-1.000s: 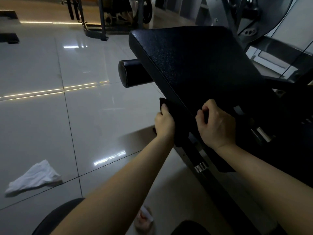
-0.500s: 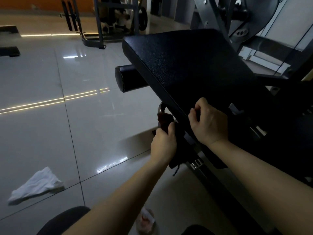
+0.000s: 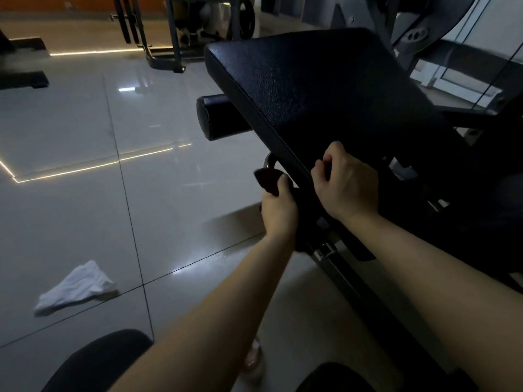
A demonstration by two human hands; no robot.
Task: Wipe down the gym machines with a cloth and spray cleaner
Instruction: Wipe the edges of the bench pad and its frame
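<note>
A black padded bench (image 3: pixel 319 94) slopes up and away on a gym machine. My left hand (image 3: pixel 278 210) grips a dark cloth (image 3: pixel 268 179) under the pad's left edge, beside a curved metal hook (image 3: pixel 268 162). My right hand (image 3: pixel 348 188) has its fingers curled round the pad's near edge. A black roller pad (image 3: pixel 218 117) sticks out to the left below the bench. A white cloth (image 3: pixel 75 287) lies crumpled on the floor at the left. No spray bottle can be made out.
Glossy pale floor tiles (image 3: pixel 99 165) spread to the left. The machine's grey frame rail (image 3: pixel 334 264) runs down toward me. Other machines and weight plates (image 3: pixel 181 32) stand at the back. My knees show at the bottom edge.
My left hand slid down and back along the pad's left edge with the dark cloth, uncovering the metal hook. My right hand stayed gripping the pad edge.
</note>
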